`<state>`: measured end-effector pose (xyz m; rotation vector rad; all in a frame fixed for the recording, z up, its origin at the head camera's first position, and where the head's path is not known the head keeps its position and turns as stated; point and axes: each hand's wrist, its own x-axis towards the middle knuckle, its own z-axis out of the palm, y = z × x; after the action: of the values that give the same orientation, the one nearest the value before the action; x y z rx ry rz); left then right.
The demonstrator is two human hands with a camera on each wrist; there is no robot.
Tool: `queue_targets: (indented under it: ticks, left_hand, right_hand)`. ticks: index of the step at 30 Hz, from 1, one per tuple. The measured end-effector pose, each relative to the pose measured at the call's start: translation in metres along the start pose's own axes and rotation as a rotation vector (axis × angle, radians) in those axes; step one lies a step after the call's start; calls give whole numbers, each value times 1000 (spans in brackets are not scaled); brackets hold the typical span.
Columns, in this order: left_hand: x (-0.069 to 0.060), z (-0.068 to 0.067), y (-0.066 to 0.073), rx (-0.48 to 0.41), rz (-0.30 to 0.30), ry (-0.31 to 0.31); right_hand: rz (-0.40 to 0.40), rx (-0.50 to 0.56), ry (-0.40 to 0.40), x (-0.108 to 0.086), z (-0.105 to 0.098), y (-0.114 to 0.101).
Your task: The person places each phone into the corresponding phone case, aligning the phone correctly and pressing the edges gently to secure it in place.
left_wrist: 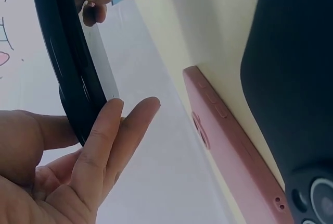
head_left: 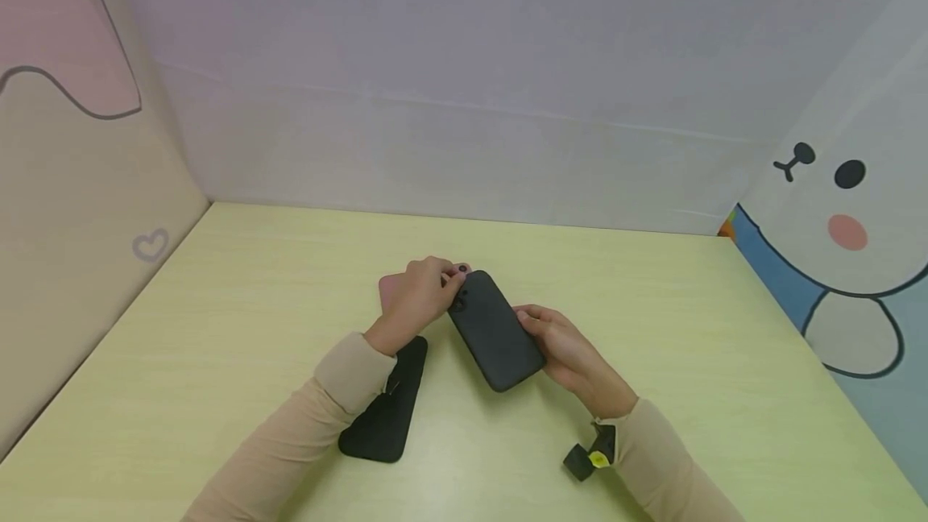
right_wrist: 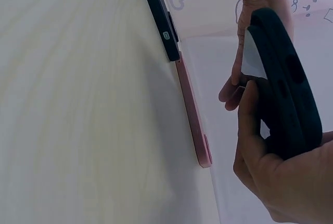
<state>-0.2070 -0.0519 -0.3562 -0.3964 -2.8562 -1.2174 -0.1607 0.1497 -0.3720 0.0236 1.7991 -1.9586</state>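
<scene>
Both hands hold a black phone [head_left: 496, 333] tilted above the table, its back with camera lenses facing up in the head view. My left hand [head_left: 424, 292] pinches the upper corner beside the lenses. Along the lower right edge, my right hand [head_left: 569, 349] grips it with the thumb on top. Two dark layers show along its edge [left_wrist: 78, 62] in the left wrist view; whether phone and case are parting, I cannot tell. A pink phone [head_left: 390, 288] lies behind the left hand, partly hidden. Under the left forearm lies another black phone [head_left: 387, 409], partly covered by the sleeve.
The pale yellow table [head_left: 217, 329] meets a white back wall [head_left: 464, 103]. Printed sheets stand on both sides, the right one with a cartoon animal [head_left: 848, 264]. A small black device with a yellow mark [head_left: 598, 459] is strapped at the right wrist.
</scene>
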Motion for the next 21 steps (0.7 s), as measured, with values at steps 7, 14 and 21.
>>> queue_targets:
  ticks: [7, 14, 21]
  left_hand:
    - [-3, 0, 2, -24, 8, 20]
    - [-10, 4, 0, -195, -51, -78]
    - [-21, 8, 1, -659, -165, -242]
  right_hand:
    - [-10, 26, 24, 1, -1, 1]
    - [-55, 70, 63, 2, -1, 2]
    - [-76, 130, 98, 1, 2, -2]
